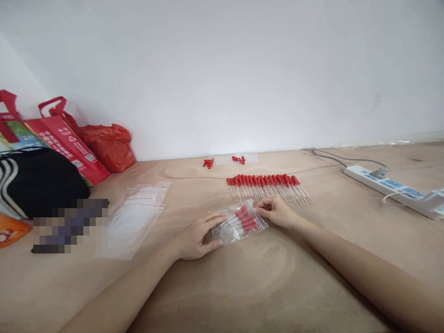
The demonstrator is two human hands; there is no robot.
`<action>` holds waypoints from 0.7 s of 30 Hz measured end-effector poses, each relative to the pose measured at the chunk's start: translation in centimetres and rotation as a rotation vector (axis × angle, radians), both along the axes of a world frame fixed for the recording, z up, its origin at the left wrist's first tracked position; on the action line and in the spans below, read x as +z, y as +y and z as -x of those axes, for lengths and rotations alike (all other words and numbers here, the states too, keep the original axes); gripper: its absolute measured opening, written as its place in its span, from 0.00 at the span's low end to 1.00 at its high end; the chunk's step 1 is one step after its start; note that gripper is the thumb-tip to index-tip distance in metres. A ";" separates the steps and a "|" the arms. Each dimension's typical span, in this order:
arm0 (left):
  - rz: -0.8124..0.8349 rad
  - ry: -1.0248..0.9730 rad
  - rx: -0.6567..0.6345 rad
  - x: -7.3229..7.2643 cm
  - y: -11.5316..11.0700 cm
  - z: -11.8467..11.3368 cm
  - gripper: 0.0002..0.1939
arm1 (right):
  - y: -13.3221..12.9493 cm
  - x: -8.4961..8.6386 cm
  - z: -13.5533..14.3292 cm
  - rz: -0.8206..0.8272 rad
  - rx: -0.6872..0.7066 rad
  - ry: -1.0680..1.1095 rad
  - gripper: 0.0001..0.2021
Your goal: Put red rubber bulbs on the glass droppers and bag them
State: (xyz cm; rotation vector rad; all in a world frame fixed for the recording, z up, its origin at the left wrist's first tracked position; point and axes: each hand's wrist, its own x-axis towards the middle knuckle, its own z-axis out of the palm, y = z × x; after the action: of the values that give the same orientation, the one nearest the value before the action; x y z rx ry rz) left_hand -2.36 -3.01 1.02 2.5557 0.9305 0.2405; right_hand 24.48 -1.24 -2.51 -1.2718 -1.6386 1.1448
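A clear plastic bag (231,231) lies on the wooden table in front of me, with several thin pale sticks with red heads (248,221) inside it, heads toward the right. My left hand (203,233) grips the bag's left end between thumb and fingers. At the bag's upper right edge my right hand (275,212) is closed in a pinch, thumb against forefinger. Just beyond the hands, a row of similar red-headed sticks (263,181) lies side by side, their pointed ends toward me.
Flat empty zip bags (135,222) lie left on the table (243,286). Near the wall, small red pieces (208,163) lie beside another clear bag (222,160). A power strip (391,187) is at right; a black bag (43,182) and red bags (109,145) stand left.
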 end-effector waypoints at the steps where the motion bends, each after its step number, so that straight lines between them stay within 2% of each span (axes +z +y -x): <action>1: 0.003 0.005 0.002 0.0 0.0 0.0 0.27 | -0.2 0.1 -0.5 -0.013 0.001 -0.054 0.12; 5: 0.020 0.017 -0.002 0.1 0.0 0.0 0.26 | -1.0 0.6 -1.3 0.023 0.138 -0.117 0.11; 10: 0.018 0.000 0.000 0.0 0.1 -0.1 0.25 | -1.2 0.9 -0.7 0.008 0.161 -0.132 0.11; 14: 0.000 -0.029 -0.026 -0.3 0.2 -0.1 0.24 | -1.1 1.4 -0.9 -0.039 0.251 -0.138 0.14; 18: -0.058 -0.006 -0.024 0.2 0.1 0.0 0.25 | -1.2 2.0 -1.3 -0.002 0.207 -0.144 0.20; 21: -0.130 0.011 -0.035 1.0 -0.2 -0.2 0.26 | -1.3 1.7 -1.0 0.034 0.163 -0.140 0.19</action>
State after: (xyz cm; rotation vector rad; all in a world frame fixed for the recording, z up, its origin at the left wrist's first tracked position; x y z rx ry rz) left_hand -2.16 -3.24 2.05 2.6917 0.9003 0.2851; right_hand 25.50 -2.55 -0.83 -1.2837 -1.8620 1.2085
